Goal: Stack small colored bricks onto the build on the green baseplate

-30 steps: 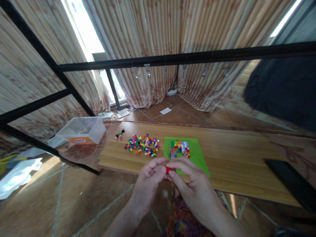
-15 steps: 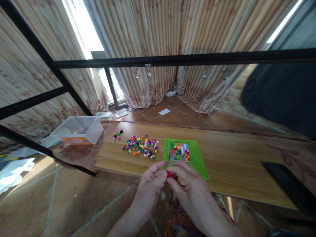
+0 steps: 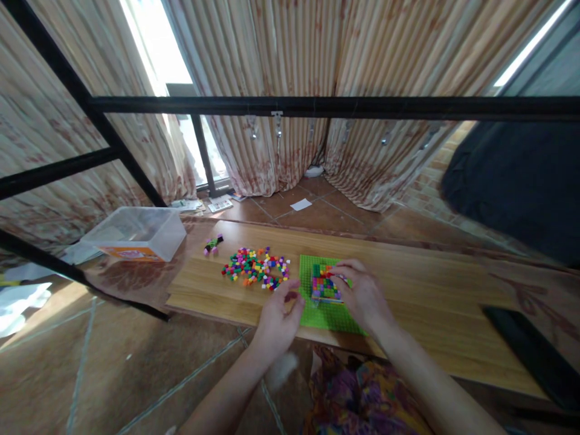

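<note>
A green baseplate (image 3: 335,320) lies on the wooden board, carrying a low block of small multicoloured bricks (image 3: 322,289). My right hand (image 3: 362,293) reaches over the right side of that block. Its thumb and fingers pinch a small red brick (image 3: 329,275) at the block's upper part; whether it touches the bricks below, I cannot tell. My left hand (image 3: 278,317) hovers by the plate's left edge, thumb and fingers apart, with nothing visible between them. Just beyond it spreads a pile of loose coloured bricks (image 3: 249,266).
A small cluster of joined bricks (image 3: 212,243) sits at the wooden board's (image 3: 421,302) far left. Left of the board stands a clear plastic bin (image 3: 167,235). A dark flat object (image 3: 530,350) lies at the right end. A black metal bar (image 3: 335,107) crosses ahead, before curtains.
My hands have come apart. The right hand carried the red brick forward and right onto the brick block, while the left moved slightly left and its fingers parted.
</note>
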{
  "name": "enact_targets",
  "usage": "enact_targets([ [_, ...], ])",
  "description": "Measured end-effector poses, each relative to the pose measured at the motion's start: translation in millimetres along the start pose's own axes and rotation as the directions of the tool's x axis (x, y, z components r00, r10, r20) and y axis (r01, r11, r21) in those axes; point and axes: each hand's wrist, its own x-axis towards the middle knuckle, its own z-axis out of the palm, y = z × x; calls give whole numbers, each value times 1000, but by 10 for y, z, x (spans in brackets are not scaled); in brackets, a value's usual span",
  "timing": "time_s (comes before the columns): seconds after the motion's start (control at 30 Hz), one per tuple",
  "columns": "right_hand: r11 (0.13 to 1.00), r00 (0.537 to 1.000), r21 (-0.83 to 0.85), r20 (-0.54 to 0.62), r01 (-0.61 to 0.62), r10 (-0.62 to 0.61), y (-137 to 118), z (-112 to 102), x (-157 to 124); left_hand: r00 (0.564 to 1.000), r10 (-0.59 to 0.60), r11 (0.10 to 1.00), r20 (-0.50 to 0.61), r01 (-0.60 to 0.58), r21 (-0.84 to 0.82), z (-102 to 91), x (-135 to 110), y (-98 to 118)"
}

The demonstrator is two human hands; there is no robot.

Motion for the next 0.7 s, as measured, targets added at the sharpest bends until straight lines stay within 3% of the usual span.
enact_targets([
  [0.1,999,999,-22,10,47,-47,153,178,83,996,61,992,61,-67,102,40,103,-36],
  [0.27,996,997,-27,14,81,-80,284,266,84,982,153,982,111,-164,94,200,195,-115],
  [0.43,998,997,-8,27,69,-68,303,255,70,974,168,977,150,-185,108,311,204,-220],
  [0.7,996,996,-33,10,89,-88,293,289,60,978,149,979,147,-167,120,314,174,-229],
])
